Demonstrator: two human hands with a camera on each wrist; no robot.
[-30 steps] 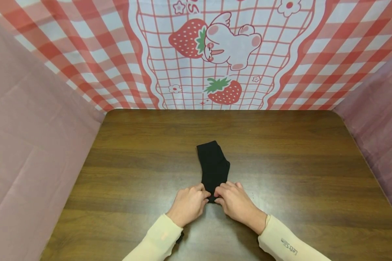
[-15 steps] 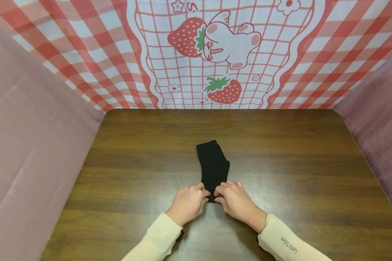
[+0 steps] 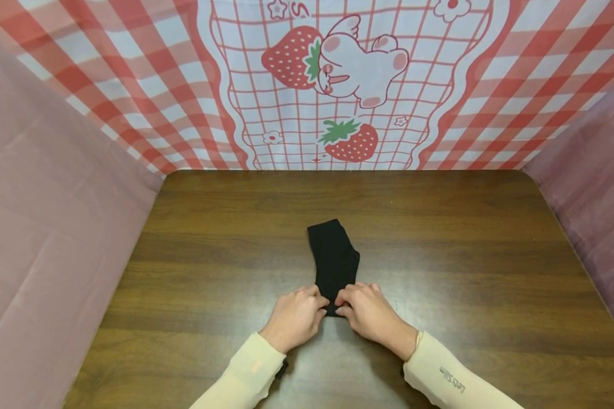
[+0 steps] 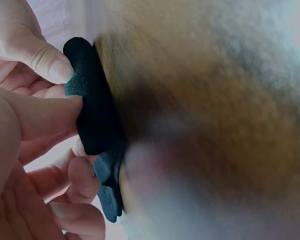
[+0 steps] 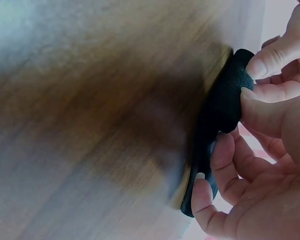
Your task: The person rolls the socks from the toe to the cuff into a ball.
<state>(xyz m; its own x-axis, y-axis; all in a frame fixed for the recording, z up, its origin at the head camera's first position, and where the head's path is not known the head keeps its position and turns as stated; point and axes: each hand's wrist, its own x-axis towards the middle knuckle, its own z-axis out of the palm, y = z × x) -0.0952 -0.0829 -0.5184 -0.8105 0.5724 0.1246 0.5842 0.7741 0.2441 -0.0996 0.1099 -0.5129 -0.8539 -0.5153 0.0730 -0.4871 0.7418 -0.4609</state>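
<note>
A black sock [image 3: 332,255] lies on the wooden table, its cuff pointing away and its near end between both hands. My left hand [image 3: 295,318] pinches the left side of that end, thumb in front and fingers curled behind. On the right side, my right hand [image 3: 370,315] pinches it the same way. The left wrist view shows the near end as a thick rolled edge of the sock [image 4: 95,115] with the thumb tip pressed on it. In the right wrist view the roll of the sock [image 5: 225,95] sits between thumb and fingers, with more dark fabric below.
The brown wooden table [image 3: 210,244] extends around the sock. Behind it hangs a red-and-white checked cloth [image 3: 174,85] with strawberries. Pink cloth [image 3: 56,199] hangs at the left side, with another pink cloth [image 3: 593,187] at the right. A small dark thing [image 3: 282,370] shows under the left sleeve.
</note>
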